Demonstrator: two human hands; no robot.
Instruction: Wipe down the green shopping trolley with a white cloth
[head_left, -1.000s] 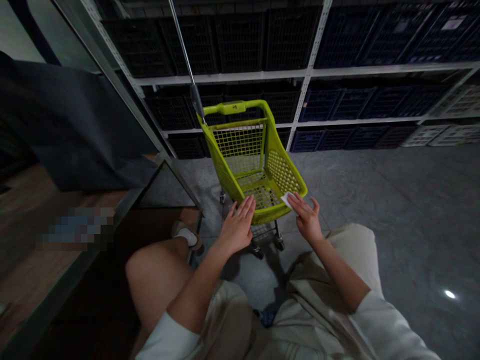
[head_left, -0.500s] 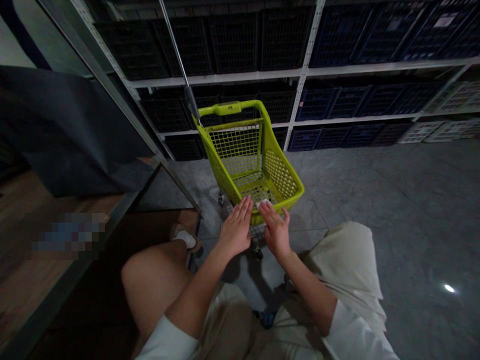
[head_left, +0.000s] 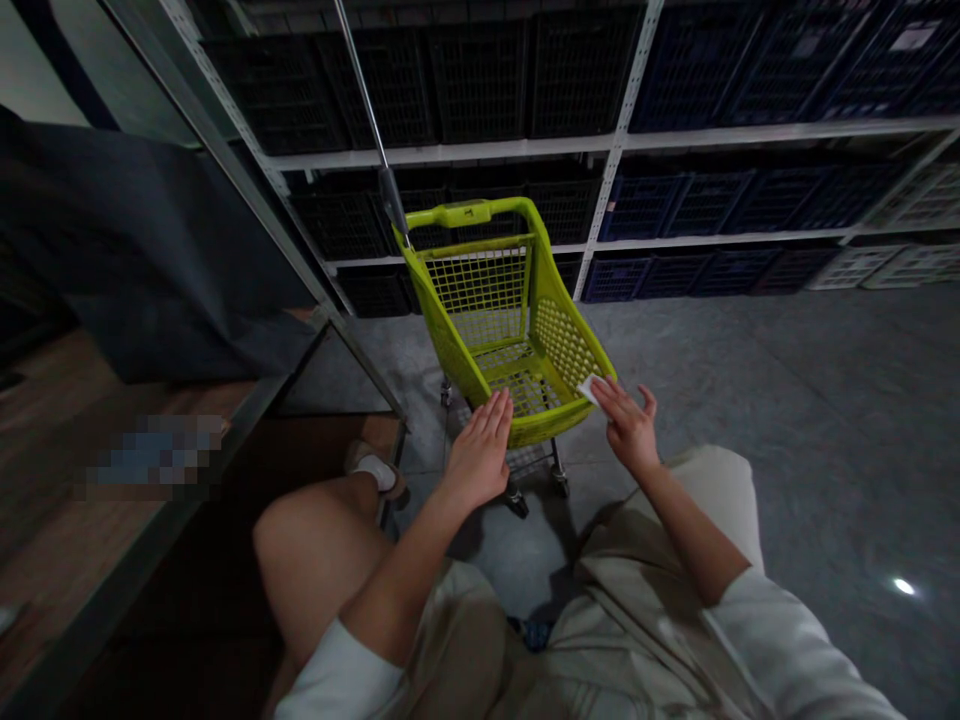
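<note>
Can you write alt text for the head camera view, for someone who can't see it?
A person's right hand holds a white wipe to the rim of a small lime-green wire shopping cart, their open left hand against its near side. Behind stand metal shelves of black and blue crates.

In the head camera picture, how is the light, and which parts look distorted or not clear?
In the head view, the light is dim, so the crates sink into darkness; a small glare shines on the floor; the wide lens bends the shelf post; a pixelated patch hides something at left.
</note>
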